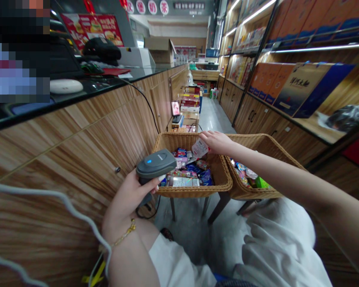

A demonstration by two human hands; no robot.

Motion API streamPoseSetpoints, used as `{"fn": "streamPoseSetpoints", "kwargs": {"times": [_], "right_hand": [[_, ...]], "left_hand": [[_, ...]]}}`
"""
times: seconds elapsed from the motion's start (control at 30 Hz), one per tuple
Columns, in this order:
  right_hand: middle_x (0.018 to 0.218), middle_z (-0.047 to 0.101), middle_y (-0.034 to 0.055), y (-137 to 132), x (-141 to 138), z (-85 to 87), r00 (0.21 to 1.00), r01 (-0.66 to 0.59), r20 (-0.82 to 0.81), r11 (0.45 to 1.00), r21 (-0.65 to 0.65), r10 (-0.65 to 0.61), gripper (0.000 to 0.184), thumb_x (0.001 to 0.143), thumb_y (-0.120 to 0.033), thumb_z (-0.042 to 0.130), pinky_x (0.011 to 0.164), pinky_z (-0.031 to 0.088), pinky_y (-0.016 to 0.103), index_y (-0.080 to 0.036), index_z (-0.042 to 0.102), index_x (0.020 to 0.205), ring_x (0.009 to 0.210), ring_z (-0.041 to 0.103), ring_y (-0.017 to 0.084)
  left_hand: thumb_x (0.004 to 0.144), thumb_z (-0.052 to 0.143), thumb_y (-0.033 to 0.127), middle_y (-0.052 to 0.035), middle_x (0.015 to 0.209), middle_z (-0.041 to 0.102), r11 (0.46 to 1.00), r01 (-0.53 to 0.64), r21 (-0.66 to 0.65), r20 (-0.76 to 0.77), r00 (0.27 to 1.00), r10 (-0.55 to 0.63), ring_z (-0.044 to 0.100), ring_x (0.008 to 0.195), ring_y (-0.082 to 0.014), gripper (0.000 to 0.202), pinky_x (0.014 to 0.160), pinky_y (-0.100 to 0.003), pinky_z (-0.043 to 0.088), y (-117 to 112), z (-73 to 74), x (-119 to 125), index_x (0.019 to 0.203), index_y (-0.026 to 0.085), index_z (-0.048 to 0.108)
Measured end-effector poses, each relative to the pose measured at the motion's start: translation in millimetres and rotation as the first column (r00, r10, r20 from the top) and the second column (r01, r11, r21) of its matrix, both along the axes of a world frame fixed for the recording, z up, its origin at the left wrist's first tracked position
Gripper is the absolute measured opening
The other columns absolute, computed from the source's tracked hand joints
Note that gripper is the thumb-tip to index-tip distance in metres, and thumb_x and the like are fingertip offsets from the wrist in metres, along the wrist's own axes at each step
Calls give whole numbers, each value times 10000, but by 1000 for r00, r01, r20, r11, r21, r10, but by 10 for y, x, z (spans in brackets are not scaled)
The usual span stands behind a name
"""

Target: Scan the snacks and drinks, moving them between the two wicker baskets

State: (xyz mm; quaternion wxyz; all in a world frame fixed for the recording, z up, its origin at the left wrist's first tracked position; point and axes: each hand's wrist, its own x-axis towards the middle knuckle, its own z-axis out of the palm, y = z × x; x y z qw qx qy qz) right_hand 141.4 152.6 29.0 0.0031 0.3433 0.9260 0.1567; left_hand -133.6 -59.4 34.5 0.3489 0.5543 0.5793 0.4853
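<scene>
I'm reading the head feed from my remote station and logging the hands first. The fingers (205,137) of the right hand (217,142) are pinching a crinkled white-and-red packet (200,148), holding it over the near corner of a wicker basket (191,190). The fingers (151,184) of the left hand (128,203) are clamping around the grip of a grey handheld barcode scanner (155,164), and I'm seeing its blue light lit as its head points toward the packet. A black cable (149,213) is looping down from the scanner, and a gold chain bracelet (124,235) is circling the left wrist. Colourful snack packets and boxes (185,173) are filling the basket under the packet. A second wicker basket (266,143) is standing right beside it, touching it, and is also carrying assorted packets. A white garment (275,243) is covering the person's lap. To the left, I'm seeing a wood-veneer cabinet front (77,159) under a black-topped table (86,89) holding a round white device (66,86). To the right, large boxes (299,89) are standing on a lit shelf (317,127), while stacked cartons (188,107) are rising farther down the aisle.
</scene>
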Motion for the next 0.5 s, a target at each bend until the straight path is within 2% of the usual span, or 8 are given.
{"fn": "streamPoseSetpoints", "kwargs": {"times": [0.13, 0.3, 0.5], "right_hand": [[1526, 524, 195, -12, 61, -32, 998, -5, -67, 1000, 8, 5, 657, 809, -167, 770, 1045, 497, 453, -136, 510, 1412, 1301, 567, 343], [1625, 440, 147, -38, 91, -73, 997, -63, -54, 996, -69, 60, 659, 798, -211, 815, 1092, 472, 470, -193, 557, 1404, 1390, 502, 344], [1541, 535, 162, 130, 37, -116, 980, 51, -186, 995, -85, -66, 742, 827, -295, 817, 1137, 430, 474, -172, 511, 1492, 1378, 507, 345]], "left_hand": [[678, 800, 446, 15, 542, 632, 1000, 2, -7, 3, 1000, -2, 562, 496, -180, 301, 517, -286, 506, 2, 32, 21, 740, 206, 629], [693, 792, 444, 18, 546, 626, 1000, 15, -8, -8, 1000, -15, 565, 505, -180, 291, 524, -286, 516, 16, 48, 59, 740, 211, 624], [701, 798, 457, 20, 554, 634, 1000, 16, -23, -28, 999, -17, 577, 509, -182, 309, 528, -287, 524, 23, 32, 50, 752, 208, 623]]}}
